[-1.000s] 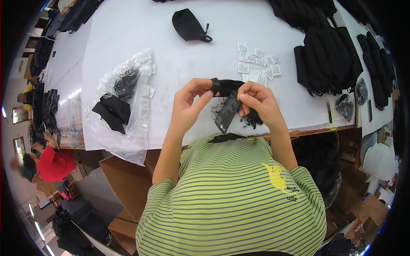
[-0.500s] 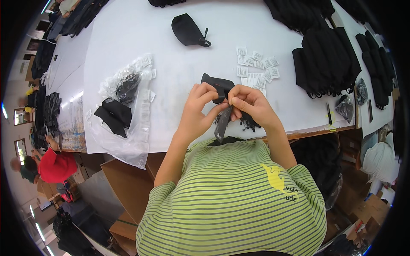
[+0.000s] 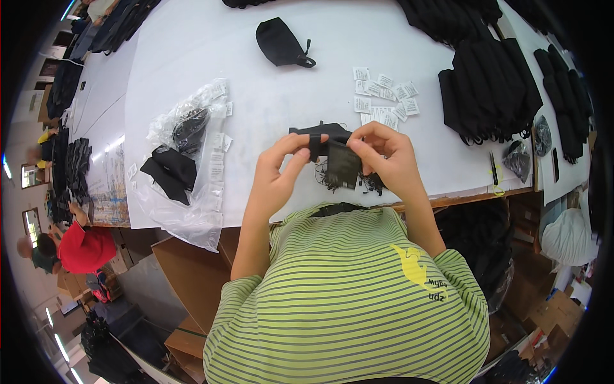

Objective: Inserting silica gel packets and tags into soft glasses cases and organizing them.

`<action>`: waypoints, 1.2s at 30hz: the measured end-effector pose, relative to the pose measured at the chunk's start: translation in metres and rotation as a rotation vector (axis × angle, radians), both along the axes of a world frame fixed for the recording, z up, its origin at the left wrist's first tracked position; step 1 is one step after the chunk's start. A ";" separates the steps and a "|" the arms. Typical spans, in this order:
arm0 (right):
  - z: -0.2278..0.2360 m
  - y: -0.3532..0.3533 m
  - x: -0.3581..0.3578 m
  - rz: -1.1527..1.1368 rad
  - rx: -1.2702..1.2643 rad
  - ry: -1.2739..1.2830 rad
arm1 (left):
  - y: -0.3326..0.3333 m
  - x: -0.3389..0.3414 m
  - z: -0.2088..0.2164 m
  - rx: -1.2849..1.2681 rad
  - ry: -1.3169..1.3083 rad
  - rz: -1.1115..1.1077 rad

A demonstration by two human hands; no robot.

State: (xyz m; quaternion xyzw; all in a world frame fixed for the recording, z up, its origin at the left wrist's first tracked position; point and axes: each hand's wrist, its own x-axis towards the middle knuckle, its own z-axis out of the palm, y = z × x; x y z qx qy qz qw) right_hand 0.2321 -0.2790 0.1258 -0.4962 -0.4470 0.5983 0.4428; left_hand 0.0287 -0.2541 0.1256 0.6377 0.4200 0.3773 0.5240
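Close to the table's front edge, both my hands work on a black fabric piece (image 3: pixel 331 130) with a strap loop (image 3: pixel 314 147). My left hand (image 3: pixel 274 169) has its index finger hooked through that loop, and the thumb is held below it. Between the fingertips and thumb of my right hand (image 3: pixel 395 159), a dark flat tag (image 3: pixel 343 166) is pinched at its upper corner and hangs with its broad face showing. Thin black strings (image 3: pixel 372 185) lie in a tangle under the hands. Beyond them rests a single black fabric pouch (image 3: pixel 280 43) with a small loop and cord end.
Small white printed labels (image 3: pixel 384 96) lie beyond my right hand. A clear plastic bag (image 3: pixel 214 185) with black pieces is at the left. Black pouches (image 3: pixel 491 93) are stacked at the right, near yellow-handled snips (image 3: pixel 495 176). A person in red (image 3: pixel 86 249) is far left.
My hands have moved apart slightly, the left one leftward. The tag, seen narrow before, now shows its broad face. The loop has come round my left index finger.
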 end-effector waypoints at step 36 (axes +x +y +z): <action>0.018 -0.006 -0.012 -0.105 0.096 0.431 | -0.021 0.017 0.035 -0.075 -0.186 0.213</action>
